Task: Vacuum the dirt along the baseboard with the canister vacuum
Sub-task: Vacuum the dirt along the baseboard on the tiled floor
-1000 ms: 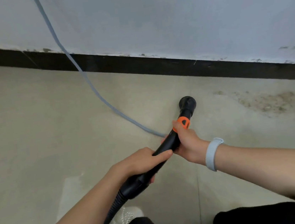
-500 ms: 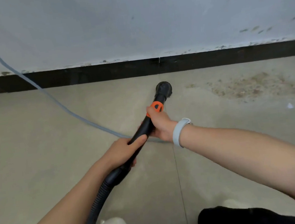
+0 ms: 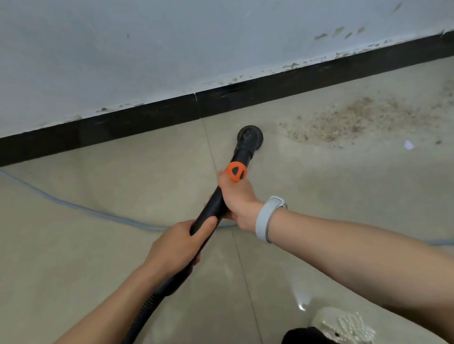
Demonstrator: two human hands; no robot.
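Down on the floor by the wall: a person holds a vacuum wand with both hands.
Floor [image 3: 74, 262]: smooth, pale tiles with thin straight lines between them, a bit shiny.
Baseboard [image 3: 128, 124]: a long, flat, black strip at the bottom of the wall.
Wall [image 3: 174, 35]: grey-white paint, chipped and spotty just above the baseboard.
Dirt [image 3: 357, 121]: a brown, crumbly, sandy patch on the floor, near the baseboard and to the right of the nozzle.
Nozzle [image 3: 250, 136]: round, black, hard plastic, down on the floor near the baseboard, just beside the edge of the dirt.
Wand [image 3: 213, 207]: a smooth black tube with a bright orange ring [image 3: 236, 172].
Hose [image 3: 140, 314]: black and ribbed, bending down from the wand.
Right hand [image 3: 237, 199]: grip clamped round the wand just below the orange ring.
Left hand [image 3: 180, 246]: grip clamped round the wand lower down.
Wristband [image 3: 267, 218]: soft, pale grey, on the right wrist.
Cable [image 3: 52, 199]: thin, grey-blue, lying curved across the floor.
Paper scrap [image 3: 408, 145]: small, white, on the floor right of the dirt.
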